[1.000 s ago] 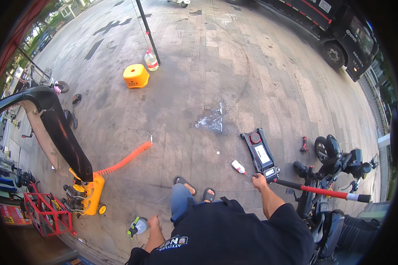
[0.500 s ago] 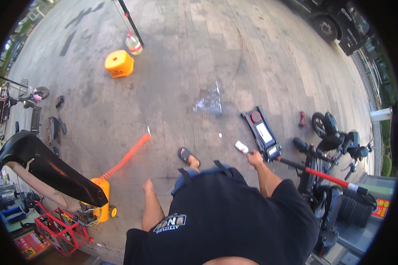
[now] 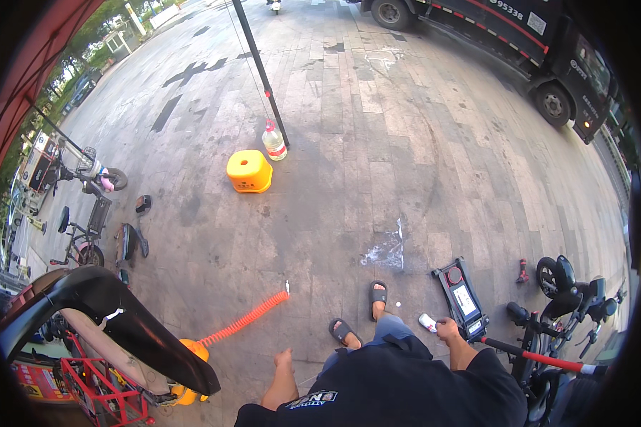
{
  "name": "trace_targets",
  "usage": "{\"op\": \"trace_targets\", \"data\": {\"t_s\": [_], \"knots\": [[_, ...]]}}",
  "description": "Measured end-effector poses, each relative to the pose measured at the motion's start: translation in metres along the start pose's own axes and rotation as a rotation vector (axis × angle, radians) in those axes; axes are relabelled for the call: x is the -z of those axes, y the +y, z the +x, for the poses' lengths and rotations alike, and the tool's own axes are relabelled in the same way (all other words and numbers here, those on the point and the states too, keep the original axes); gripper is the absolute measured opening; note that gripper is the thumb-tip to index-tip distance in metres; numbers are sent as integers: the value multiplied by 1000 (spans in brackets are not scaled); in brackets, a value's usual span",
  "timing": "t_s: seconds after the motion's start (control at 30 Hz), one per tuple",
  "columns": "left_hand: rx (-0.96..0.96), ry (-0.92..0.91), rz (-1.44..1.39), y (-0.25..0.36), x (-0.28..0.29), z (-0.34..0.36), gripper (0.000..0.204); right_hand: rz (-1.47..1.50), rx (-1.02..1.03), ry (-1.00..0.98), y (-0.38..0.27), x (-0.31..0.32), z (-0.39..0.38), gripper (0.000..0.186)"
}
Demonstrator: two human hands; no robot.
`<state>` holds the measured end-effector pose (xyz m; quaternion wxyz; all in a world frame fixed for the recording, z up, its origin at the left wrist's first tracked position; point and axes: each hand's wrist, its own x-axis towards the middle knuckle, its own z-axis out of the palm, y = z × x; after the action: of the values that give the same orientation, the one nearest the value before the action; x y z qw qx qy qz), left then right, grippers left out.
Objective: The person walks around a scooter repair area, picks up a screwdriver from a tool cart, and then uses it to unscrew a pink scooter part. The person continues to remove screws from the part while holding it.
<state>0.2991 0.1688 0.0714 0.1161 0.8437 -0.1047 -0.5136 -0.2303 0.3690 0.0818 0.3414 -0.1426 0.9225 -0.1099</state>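
Out in front of my right side, my right hand [image 3: 446, 329] is closed round the end of a small white container with red markings [image 3: 427, 322]; its exact kind is too small to tell. Beside that hand lies a black floor jack [image 3: 464, 295] with a red round saddle. Its long red and black handle [image 3: 527, 354] runs off to the right. Low at my left side hangs my left hand [image 3: 283, 358], with nothing visible in it; its fingers are too foreshortened to read. Nearest to it is an orange coiled air hose [image 3: 246, 317].
A yellow stool [image 3: 249, 171] and a liquid-filled bottle [image 3: 274, 140] stand by a black pole [image 3: 261, 75] ahead. To the left are a black curved panel [image 3: 114, 324] and a red metal frame [image 3: 96, 391]. A motorbike [image 3: 559, 302] is at right; a truck [image 3: 552, 103] stands beyond.
My view has tilted up, so the truck and far paving show more. Both feet are now visible. The white container stays in my right hand, and my left hand still hangs low.
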Motion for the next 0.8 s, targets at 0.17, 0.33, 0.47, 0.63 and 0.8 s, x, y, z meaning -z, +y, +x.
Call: {"op": "trace_targets", "data": {"t_s": [0.17,0.33,0.47,0.63,0.8], "knots": [[217,135,-51,-12,2,-31,71,8,100,-4,-44,23,15,34],[183,188,-178,8,-11,-16,68,-69,145,-81,-77,15,72,34],[53,178,-244,52,-36,-4,68,20,235,-92,-118,15,143,35],[-207,191,-267,113,-79,-17,63,128,227,-140,-180,50,203,39],[-215,291,-246,134,-96,-29,52,155,153,-219,-212,72,238,37]]}}
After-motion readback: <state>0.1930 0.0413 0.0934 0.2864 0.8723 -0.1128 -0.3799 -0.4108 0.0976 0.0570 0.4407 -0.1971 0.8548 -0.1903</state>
